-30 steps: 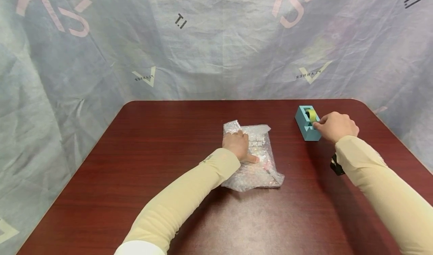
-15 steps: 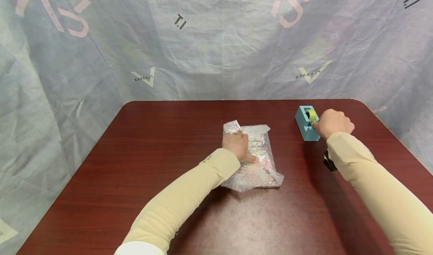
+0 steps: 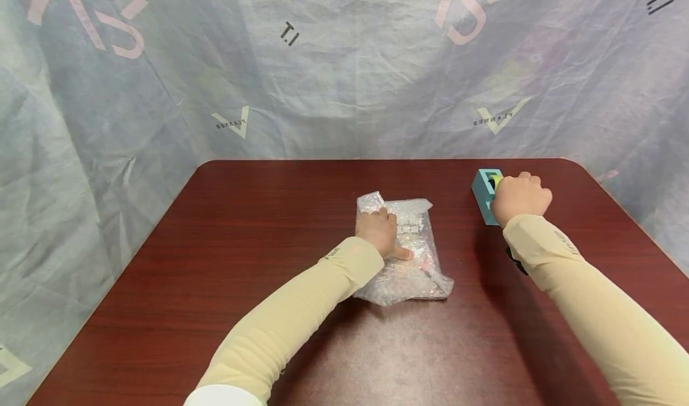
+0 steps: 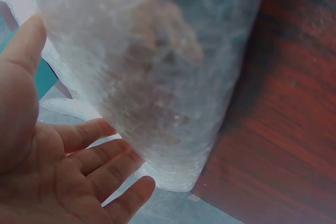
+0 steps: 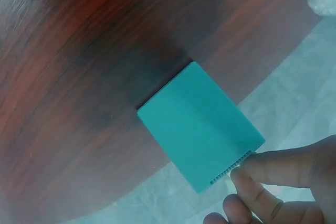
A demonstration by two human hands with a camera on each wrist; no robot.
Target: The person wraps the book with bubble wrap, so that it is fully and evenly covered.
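A flat package in bubble wrap (image 3: 404, 283) lies on the table, its corners crumpled. My left hand (image 3: 377, 232) rests on its upper left part with the thumb stretched across the wrap. In the left wrist view, that hand's fingers (image 4: 100, 156) lie loosely extended along the package edge. A teal tape dispenser (image 3: 482, 198) with a yellow-green tape roll (image 3: 494, 180) stands at the back right. At its toothed cutter (image 5: 231, 167), thumb and forefinger of my right hand (image 3: 521, 200) pinch the tape end; the tape itself is mostly hidden.
The dark red wooden table (image 3: 215, 244) has rounded far corners. Behind and beside it hangs a grey printed cloth (image 3: 323, 83). A dark device (image 3: 515, 261) shows under the right wrist.
My right hand has shifted left and slightly up, and now covers much of the dispenser's front. The left hand, package and dispenser stay in place.
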